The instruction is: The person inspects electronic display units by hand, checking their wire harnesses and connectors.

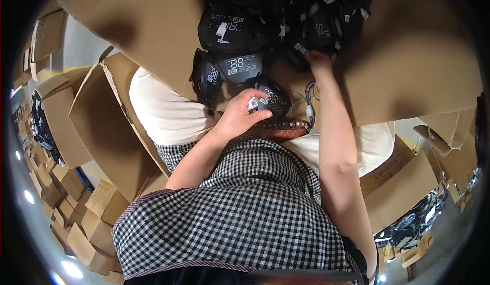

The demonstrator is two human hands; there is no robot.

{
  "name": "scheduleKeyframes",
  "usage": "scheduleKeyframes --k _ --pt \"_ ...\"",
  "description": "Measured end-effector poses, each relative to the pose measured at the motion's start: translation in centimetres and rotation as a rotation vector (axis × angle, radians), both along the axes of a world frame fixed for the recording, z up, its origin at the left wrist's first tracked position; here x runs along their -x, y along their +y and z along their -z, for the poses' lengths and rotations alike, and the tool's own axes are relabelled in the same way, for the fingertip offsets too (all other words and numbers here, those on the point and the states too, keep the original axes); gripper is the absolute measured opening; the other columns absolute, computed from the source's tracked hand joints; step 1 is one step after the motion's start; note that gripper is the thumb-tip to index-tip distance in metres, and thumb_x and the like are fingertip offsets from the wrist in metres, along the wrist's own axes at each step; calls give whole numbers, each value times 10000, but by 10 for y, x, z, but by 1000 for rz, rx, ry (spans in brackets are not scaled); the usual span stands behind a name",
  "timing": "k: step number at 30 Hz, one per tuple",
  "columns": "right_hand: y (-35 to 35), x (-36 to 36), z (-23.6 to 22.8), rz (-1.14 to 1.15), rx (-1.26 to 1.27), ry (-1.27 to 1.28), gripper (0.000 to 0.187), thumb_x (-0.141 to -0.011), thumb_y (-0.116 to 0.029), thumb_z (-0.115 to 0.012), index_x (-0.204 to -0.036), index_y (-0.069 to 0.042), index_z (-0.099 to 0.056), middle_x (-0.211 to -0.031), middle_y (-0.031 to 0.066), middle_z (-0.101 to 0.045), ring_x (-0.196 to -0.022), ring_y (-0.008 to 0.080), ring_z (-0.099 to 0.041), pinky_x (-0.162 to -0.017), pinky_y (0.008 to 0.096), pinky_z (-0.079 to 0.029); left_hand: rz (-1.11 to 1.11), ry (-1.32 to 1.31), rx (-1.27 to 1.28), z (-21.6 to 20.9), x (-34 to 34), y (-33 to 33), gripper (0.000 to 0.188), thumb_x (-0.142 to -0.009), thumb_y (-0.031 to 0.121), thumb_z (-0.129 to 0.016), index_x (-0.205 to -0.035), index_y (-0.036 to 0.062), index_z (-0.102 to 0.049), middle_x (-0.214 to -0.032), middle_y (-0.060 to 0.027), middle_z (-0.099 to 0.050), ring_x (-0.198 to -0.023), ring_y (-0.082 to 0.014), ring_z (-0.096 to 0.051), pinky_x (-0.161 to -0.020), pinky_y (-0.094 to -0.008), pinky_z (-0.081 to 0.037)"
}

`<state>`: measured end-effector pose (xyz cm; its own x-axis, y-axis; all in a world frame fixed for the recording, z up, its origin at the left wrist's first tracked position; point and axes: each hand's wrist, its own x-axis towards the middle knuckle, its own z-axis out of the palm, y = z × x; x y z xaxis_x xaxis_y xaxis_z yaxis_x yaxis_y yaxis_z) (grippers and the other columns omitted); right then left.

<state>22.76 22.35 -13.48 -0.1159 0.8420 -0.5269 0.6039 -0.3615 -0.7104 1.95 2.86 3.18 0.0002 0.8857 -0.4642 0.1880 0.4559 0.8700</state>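
Left hand (240,115) clamped on a black display unit (273,101); right hand (319,60), grip unclear, among others in the brown carton (408,70).

- A black-and-white checked garment (245,218) covers the torso, its small gingham squares running below both hands.
- The garment's hem has a narrow reddish-brown edging (127,211), seen low and to the left of the left hand (240,116).
- Both forearms are bare, with no sleeves reaching the wrists.
- Cream-white trousers (163,111) show just left of the left hand and below the right hand (319,60).
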Motion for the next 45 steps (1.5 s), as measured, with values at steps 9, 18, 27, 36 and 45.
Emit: scheduleKeyframes --k 9,18,27,36,45 --pt "-100 23 -142 -762 -849 -360 116 -745 -155 -620 -784 -49 -645 -1226 142 -514 -1055 318 -526 -797 407 -464 -466 -99 -121 42 12 1 371 -940 217 -599 -1262 44 -537 -1169 -64 -610 -808 -64 -536 -734 -207 -440" --pt "-149 2 -115 -987 -918 -340 148 -741 -157 -613 -784 -26 -666 -1306 148 -481 -1163 296 -493 -978 430 -429 -337 -317 -345 69 16 7 392 -956 220 -575 -1309 61 -512 -1122 -39 -589 -864 -71 -519 -775 -211 -433" --pt "-125 -1 -138 -224 182 419 87 -877 -150 -592 -915 -78 -624 -770 97 -659 -580 318 -608 -563 410 -505 40 -233 -131 63 23 1 158 -940 143 -576 -1035 20 -606 -840 -7 -635 -755 -62 -550 -679 -218 -454" --pt "-130 12 -149 -767 -166 -1 191 -891 -256 -544 -875 -92 -640 -806 117 -654 -778 337 -631 -688 463 -491 228 -66 -140 57 33 -3 141 -882 156 -652 -963 43 -677 -808 -11 -626 -727 -99 -554 -666 -264 -435" --pt "-149 11 -134 -819 212 37 246 -878 -328 -535 -894 -119 -665 -889 147 -662 -868 344 -630 -775 450 -485 637 195 -110 48 33 -4 223 -838 370 -656 -957 186 -694 -916 17 -672 -943 -175 -607 -861 -404 -349"
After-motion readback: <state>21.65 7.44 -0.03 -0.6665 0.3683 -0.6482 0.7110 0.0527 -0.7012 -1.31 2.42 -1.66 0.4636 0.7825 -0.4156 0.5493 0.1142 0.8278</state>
